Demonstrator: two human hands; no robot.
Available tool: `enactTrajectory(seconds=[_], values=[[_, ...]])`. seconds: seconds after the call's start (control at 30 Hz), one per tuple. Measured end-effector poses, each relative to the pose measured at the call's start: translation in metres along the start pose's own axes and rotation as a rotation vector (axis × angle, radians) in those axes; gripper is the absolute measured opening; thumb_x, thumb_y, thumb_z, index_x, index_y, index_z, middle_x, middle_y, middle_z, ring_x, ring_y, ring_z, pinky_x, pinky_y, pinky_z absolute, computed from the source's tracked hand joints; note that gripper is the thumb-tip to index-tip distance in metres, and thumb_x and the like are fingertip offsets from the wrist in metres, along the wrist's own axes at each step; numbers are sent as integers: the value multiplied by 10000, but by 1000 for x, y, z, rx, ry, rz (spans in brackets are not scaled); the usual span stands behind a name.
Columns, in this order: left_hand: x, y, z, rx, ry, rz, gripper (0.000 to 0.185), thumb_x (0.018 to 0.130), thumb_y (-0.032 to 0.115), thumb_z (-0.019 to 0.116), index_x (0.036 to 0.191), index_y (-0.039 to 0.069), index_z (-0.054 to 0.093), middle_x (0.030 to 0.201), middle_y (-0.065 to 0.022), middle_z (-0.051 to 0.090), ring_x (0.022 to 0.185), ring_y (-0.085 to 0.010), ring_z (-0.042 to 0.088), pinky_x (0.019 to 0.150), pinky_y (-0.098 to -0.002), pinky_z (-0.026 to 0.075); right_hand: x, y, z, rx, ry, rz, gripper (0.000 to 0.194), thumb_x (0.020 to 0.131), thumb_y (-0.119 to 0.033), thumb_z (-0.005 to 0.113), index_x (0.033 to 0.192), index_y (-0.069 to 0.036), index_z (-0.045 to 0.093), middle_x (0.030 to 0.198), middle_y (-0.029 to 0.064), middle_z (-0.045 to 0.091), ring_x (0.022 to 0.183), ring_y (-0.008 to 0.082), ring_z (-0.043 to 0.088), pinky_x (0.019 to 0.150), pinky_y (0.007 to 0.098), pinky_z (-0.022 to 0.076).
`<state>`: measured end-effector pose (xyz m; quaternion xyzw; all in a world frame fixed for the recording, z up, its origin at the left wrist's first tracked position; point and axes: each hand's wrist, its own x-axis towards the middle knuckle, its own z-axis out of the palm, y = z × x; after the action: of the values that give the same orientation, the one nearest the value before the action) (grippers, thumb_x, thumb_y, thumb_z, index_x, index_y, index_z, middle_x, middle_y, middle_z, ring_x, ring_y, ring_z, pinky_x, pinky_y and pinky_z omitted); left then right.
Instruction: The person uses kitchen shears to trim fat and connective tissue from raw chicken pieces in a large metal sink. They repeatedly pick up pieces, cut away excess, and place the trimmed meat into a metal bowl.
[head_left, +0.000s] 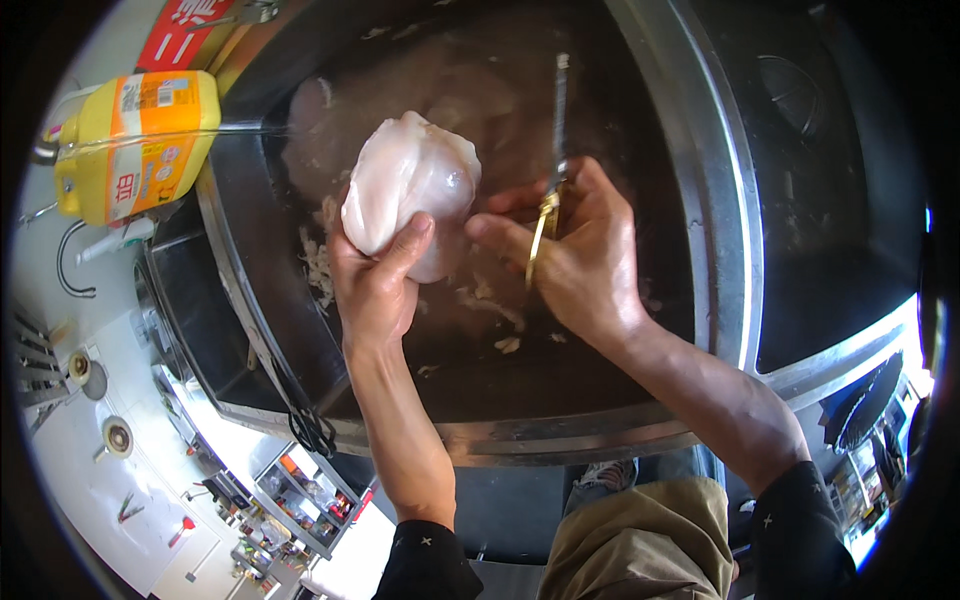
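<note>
A raw, skinless chicken breast (412, 180) lies in my left hand (375, 292), the thumb pressed across its near side. My right hand (589, 247) holds scissors (551, 202) with gold-coloured handles. Their blades point away from me and are seen edge-on, so how far apart they are cannot be made out. The scissors are to the right of the meat, apart from it. Both hands are over a stainless steel sink (525, 442) holding murky water. Pale scraps (319, 262) float at the left, and more pale bits (508, 343) are near the front.
A thin stream of water (251, 129) runs into the sink from the left, past a yellow plastic jug (157, 146). Black-handled scissors (311, 431) rest at the front left rim. Another basin (810, 225) adjoins on the right, and a smaller basin (217, 322) on the left.
</note>
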<state>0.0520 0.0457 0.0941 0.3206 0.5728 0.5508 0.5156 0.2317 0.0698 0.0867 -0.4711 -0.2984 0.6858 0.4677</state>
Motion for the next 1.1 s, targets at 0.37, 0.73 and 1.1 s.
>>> enactTrajectory(seconds=[0.37, 0.73, 1.1], values=[[-1, -7, 2, 13, -56, -24, 502, 888, 12, 702, 1351, -52, 519, 1252, -158, 631, 1144, -255, 632, 1001, -414, 506, 0, 7, -5, -38, 28, 41, 323, 737, -85, 833, 878, 29, 565, 729, 61, 622, 648, 105, 574, 578, 288, 496], [6, -7, -8, -148, 112, -3, 438, 908, 33, 666, 1321, -52, 547, 1203, -183, 658, 1047, -271, 692, 906, -395, 592, 1, -15, -6, -581, -18, 80, 315, 683, -50, 822, 865, 39, 581, 699, 132, 627, 635, 217, 623, 623, 351, 512], [14, -8, -60, -770, -342, -1, 491, 948, 241, 497, 1344, -47, 529, 1221, -198, 658, 1035, -256, 698, 786, -346, 611, 1, -12, -9, -726, -88, 20, 309, 711, -51, 830, 879, 22, 581, 701, 102, 628, 657, 180, 635, 637, 339, 516]])
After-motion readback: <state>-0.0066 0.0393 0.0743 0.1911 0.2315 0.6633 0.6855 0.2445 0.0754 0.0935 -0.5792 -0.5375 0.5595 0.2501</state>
